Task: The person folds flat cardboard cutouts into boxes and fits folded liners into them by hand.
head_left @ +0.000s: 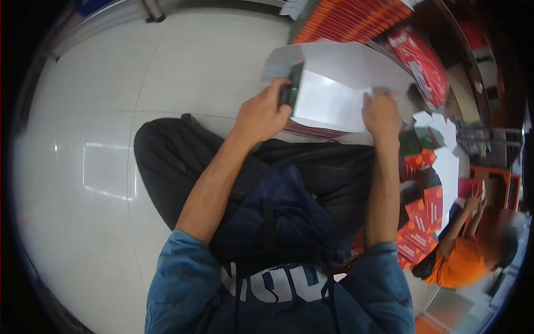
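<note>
In front of my crossed legs an unfolded cardboard box (328, 94) lies with its white inner face up and its sides partly raised. My left hand (264, 111) grips its dark green left side, thumb toward me and fingers curled over the edge. My right hand (382, 116) is closed at the right part of the box, its thumb against the white board. That hand is slightly blurred, and its fingertips are hidden. Red printed board shows under the near edge of the box.
A stack of flat red-orange cartons (347, 22) lies beyond the box. A red plastic-wrapped pack (420, 67) is at the far right. Several folded red boxes (420, 222) are piled at my right, near a person in an orange top (461, 259). Pale floor tiles (89, 111) extend left.
</note>
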Tool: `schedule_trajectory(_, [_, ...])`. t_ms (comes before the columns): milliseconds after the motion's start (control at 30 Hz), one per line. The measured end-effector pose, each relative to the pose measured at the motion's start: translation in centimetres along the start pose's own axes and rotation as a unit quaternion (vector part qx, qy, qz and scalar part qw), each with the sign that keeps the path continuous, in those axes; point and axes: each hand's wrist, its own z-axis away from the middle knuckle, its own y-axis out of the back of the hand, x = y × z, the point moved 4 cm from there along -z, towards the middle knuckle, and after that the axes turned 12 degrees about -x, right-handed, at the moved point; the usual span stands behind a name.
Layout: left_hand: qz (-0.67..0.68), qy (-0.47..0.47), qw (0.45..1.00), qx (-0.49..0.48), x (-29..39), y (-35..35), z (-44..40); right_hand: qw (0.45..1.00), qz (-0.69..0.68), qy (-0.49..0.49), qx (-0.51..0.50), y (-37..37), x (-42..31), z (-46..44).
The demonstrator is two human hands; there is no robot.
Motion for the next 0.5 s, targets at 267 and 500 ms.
schedule_trajectory(267, [-0.013, 0.006, 1.000, -0.010, 0.9, 0.5, 0.3, 0.973, -0.147, 0.156, -0.090, -1.1, -12.1, -1.3])
schedule_trajectory(500, [0.002, 0.036, 0.996, 0.082, 0.7, 0.1, -2.4, 0.969, -0.149, 0.173, -0.094, -2.0, -11.3, -2.6])
